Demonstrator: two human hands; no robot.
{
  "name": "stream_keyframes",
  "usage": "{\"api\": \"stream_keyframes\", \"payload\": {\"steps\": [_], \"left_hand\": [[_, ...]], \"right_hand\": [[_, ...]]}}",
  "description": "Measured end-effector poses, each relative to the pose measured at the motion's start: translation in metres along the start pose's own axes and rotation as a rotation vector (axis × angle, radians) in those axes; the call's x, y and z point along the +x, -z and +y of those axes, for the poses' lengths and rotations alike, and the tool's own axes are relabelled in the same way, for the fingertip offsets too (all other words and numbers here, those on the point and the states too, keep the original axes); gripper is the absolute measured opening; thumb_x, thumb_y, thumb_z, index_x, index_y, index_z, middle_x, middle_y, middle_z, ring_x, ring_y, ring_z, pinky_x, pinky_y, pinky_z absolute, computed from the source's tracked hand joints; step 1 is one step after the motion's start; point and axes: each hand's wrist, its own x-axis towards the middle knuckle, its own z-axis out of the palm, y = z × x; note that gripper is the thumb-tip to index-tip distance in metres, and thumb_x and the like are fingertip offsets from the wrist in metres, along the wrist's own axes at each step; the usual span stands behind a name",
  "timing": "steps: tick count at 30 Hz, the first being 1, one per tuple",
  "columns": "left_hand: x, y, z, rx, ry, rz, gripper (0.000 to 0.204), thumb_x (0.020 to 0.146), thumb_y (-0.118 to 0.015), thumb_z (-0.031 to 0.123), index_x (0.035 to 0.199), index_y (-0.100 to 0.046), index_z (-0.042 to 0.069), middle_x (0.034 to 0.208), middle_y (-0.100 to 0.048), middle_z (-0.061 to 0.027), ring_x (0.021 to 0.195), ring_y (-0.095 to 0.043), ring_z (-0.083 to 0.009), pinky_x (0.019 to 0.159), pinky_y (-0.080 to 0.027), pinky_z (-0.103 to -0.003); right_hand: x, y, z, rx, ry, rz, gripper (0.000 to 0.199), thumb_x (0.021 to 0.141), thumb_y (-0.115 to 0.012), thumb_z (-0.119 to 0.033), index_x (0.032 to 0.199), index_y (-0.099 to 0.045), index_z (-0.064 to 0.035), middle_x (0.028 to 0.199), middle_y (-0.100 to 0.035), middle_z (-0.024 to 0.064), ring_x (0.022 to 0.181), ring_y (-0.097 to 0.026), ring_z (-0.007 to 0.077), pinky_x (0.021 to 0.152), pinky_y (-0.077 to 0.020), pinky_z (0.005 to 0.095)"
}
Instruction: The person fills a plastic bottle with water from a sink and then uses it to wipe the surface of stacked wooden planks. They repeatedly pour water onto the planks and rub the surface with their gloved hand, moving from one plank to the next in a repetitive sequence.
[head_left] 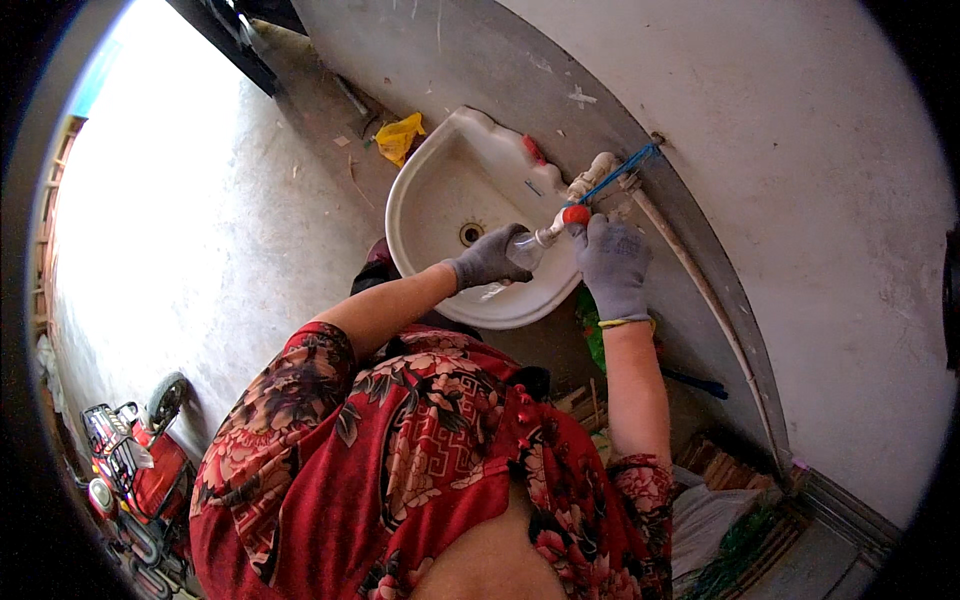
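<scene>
A white basin (400, 205) with a round drain stands against the wall in front of me. My left hand (488, 258), in a grey work glove, is closed around a clear container (524, 248) over the basin. Its upper end is at the spout of a white tap (548, 236); whether it is a bottle or a cup I cannot make out. The tap has a red handle (576, 215). My right hand (613, 262), gloved in grey with a yellow cuff edge, has its fingers closed at that handle. Water flow is not clearly visible.
A pale pipe (695, 275) runs along the wall from the tap, tied with a blue cord (620, 173). A red object (534, 149) lies on the basin's back rim. A yellow bag (400, 138) sits beyond it. A red wheeled vehicle (150, 460) stands at lower left.
</scene>
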Motion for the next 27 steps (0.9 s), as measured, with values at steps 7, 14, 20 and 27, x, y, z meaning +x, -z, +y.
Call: {"api": "stream_keyframes", "payload": {"steps": [7, 14, 20, 27], "left_hand": [[0.001, -0.001, -0.013, 0.066, -0.063, 0.017, 0.063, 0.058, -0.074, 0.019, 0.112, -0.045, 0.005, 0.093, -0.058, -0.0119, 0.075, -0.060, -0.0198, 0.063, -0.050, -0.031], [0.000, 0.002, -0.001, -0.014, 0.067, -0.042, 0.070, 0.057, -0.077, 0.019, 0.116, -0.042, 0.004, 0.100, -0.055, -0.0134, 0.088, -0.056, -0.0234, 0.075, -0.046, -0.034], [0.000, -0.001, -0.012, 0.058, -0.004, 0.012, 0.068, 0.057, -0.075, 0.022, 0.114, -0.044, 0.004, 0.093, -0.058, -0.0133, 0.078, -0.060, -0.0214, 0.065, -0.050, -0.033], [-0.001, -0.002, -0.027, 0.122, -0.085, 0.073, 0.068, 0.056, -0.076, 0.025, 0.113, -0.045, 0.004, 0.095, -0.058, -0.0139, 0.085, -0.059, -0.0227, 0.070, -0.049, -0.034]], "right_hand": [[0.000, -0.006, 0.000, 0.009, -0.011, -0.016, 0.035, 0.082, -0.048, -0.045, 0.072, -0.052, -0.0118, 0.068, -0.057, 0.0091, 0.058, -0.059, 0.0265, 0.048, -0.0443, 0.0401], [0.000, -0.011, 0.004, 0.008, -0.040, -0.043, 0.035, 0.082, -0.048, -0.045, 0.071, -0.052, -0.0120, 0.066, -0.057, 0.0083, 0.057, -0.059, 0.0261, 0.046, -0.0438, 0.0403], [0.002, -0.014, 0.004, 0.049, -0.008, 0.004, 0.032, 0.082, -0.050, -0.042, 0.071, -0.052, -0.0122, 0.065, -0.057, 0.0084, 0.057, -0.059, 0.0258, 0.046, -0.0439, 0.0404], [0.002, -0.018, -0.002, 0.001, 0.022, 0.015, 0.030, 0.080, -0.052, -0.040, 0.071, -0.052, -0.0115, 0.066, -0.056, 0.0084, 0.056, -0.058, 0.0257, 0.046, -0.0438, 0.0397]]}}
